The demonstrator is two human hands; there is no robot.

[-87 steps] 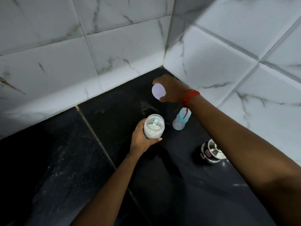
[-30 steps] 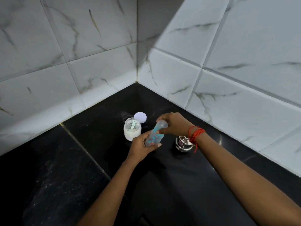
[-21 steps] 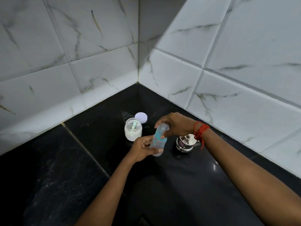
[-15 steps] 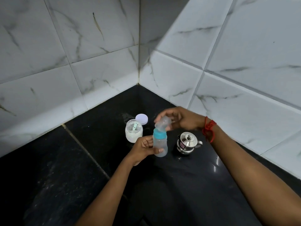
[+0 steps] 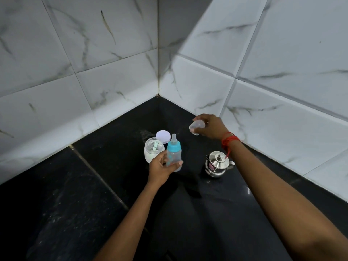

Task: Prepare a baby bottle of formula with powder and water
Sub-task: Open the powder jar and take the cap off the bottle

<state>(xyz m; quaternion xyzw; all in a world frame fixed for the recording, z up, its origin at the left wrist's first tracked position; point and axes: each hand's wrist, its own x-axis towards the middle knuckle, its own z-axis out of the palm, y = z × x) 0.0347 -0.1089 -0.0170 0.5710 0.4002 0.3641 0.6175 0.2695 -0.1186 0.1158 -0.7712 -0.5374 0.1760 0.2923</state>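
My left hand grips a small clear baby bottle with a teal collar and a bare teat, held upright above the black counter. My right hand holds the bottle's clear dome cap off to the right, near the back wall. Just behind the bottle stands an open jar of white powder with a pale green scoop inside. Its white lid lies flat behind it. A small lidded steel pot stands to the right of the bottle.
The black stone counter runs into a corner of white marbled wall tiles. A little spilt powder dusts the counter behind the jar. A seam crosses the counter on the left.
My right hand has pulled the clear cap off the bottle and carried it right and back. Earlier it had set the jar lid down and both hands took up the bottle.
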